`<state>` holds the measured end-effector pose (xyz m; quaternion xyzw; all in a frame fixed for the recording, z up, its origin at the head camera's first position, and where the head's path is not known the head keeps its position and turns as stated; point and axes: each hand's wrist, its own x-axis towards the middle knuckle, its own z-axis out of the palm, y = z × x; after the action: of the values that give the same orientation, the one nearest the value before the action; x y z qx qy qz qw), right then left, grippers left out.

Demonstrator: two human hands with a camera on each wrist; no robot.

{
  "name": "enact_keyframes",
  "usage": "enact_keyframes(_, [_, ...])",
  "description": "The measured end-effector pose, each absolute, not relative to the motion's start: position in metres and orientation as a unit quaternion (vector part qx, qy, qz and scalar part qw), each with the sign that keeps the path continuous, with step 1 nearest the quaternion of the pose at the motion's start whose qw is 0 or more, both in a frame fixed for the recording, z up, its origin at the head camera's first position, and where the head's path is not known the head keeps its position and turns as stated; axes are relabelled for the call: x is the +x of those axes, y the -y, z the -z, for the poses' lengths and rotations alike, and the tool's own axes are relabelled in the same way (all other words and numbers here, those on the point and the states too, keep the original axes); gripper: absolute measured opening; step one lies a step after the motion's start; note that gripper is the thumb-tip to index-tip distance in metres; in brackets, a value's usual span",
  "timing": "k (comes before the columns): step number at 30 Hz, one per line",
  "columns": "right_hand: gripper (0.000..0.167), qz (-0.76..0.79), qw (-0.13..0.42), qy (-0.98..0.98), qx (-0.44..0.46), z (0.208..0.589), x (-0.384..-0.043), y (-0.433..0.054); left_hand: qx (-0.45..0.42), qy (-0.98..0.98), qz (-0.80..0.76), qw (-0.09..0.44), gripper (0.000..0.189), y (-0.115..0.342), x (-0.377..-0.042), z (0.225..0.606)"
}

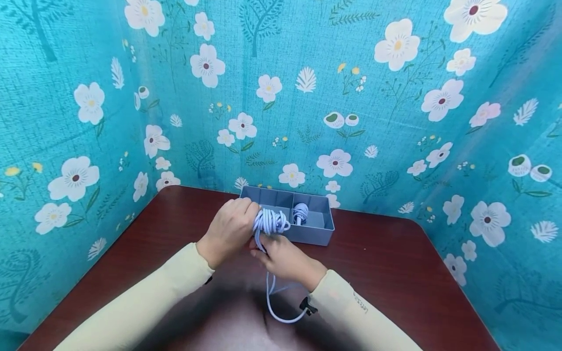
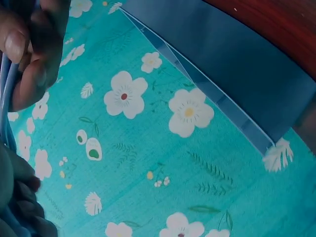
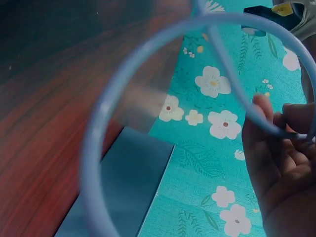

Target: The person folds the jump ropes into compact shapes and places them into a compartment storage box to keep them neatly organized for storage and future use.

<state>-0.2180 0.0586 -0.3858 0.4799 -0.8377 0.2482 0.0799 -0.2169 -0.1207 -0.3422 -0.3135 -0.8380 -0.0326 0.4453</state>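
A pale lavender cable (image 1: 269,222) is wound into a thick bundle over the box's front wall in the head view. My left hand (image 1: 232,224) grips the bundle's left end with curled fingers. Just below the bundle, my right hand (image 1: 285,258) pinches the running length of the cable between thumb and fingers. From there the loose part hangs in a long loop under the right wrist. In the right wrist view that loop (image 3: 94,133) sweeps large and blurred close to the camera, leading to the fingers (image 3: 264,106).
A grey-blue divided box (image 1: 318,236) stands at the back of the dark red wooden table (image 1: 373,273). Its right compartment holds another wound lavender cable (image 1: 300,213). A teal floral curtain (image 1: 281,97) surrounds the table's back and sides. A black clip (image 1: 308,306) sits at the right wrist.
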Motion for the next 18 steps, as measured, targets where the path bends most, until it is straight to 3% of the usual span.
enact_keyframes(5, [0.006, -0.285, -0.042, 0.843, 0.454, 0.383, -0.214, -0.058, -0.278, 0.859, 0.065, 0.426, 0.018, 0.121, -0.223, 0.346])
enact_keyframes(12, [0.021, -0.288, -0.098, 0.856, 0.418, 0.385, -0.203, -0.059, -0.250, 0.863, 0.016, 0.439, 0.010, 0.132, -0.236, 0.354])
enact_keyframes(15, [0.020, -0.281, -0.101, 0.853, 0.428, 0.385, -0.197, -0.060, -0.230, 0.864, 0.009, 0.448, 0.005, 0.139, -0.244, 0.354])
enact_keyframes(18, [0.014, -0.255, -0.038, 0.850, 0.459, 0.383, -0.192, -0.063, -0.212, 0.867, 0.005, 0.452, 0.006, 0.146, -0.253, 0.352])
